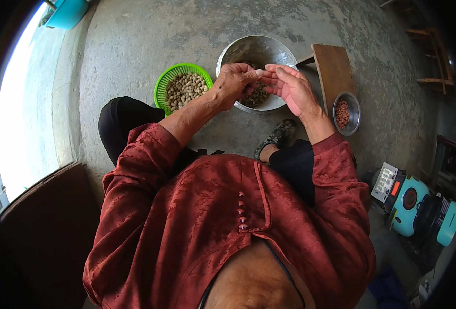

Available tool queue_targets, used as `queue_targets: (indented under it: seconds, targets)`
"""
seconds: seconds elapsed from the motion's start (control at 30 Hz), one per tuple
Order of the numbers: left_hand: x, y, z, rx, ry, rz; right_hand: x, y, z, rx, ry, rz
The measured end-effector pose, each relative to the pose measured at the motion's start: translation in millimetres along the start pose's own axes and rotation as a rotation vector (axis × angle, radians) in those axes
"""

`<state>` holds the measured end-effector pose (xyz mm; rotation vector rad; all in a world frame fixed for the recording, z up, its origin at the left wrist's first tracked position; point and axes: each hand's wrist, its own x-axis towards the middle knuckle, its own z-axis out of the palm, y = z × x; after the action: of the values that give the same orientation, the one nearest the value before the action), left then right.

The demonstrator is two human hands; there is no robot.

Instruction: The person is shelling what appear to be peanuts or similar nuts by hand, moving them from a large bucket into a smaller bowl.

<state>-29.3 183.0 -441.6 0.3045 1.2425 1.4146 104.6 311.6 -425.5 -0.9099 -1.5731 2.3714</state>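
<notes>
My left hand [235, 85] and my right hand [294, 88] meet at the fingertips above a wide metal basin [276, 46]. The left fingers are curled, with the thumb pointing towards the right hand. On the right, the palm is partly turned up and the fingers are bent loosely inward. Whether anything small sits between the fingertips cannot be made out. Peanut shells [255, 97] lie in the bottom of the basin, partly hidden by my hands. Left of it, a green plastic basket [160, 85] holds unshelled peanuts [186, 88]. Shelled peanut kernels [342, 114] fill part of a metal bowl [354, 120].
The bowl is at the near end of a low wooden bench [334, 69]. My shoe [281, 133] rests on the concrete floor [135, 46] below the basin. A turquoise device with a digital display [409, 204] stands at the right, and a blue tub [71, 13] at the upper left.
</notes>
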Motion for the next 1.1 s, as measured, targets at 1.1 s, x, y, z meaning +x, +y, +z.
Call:
queue_targets:
  seconds: [1.1]
  targets:
    - [5,-8,3,-0.756,-0.439,-0.25,-18,-26,-128,-0.683,0.527,-0.47]
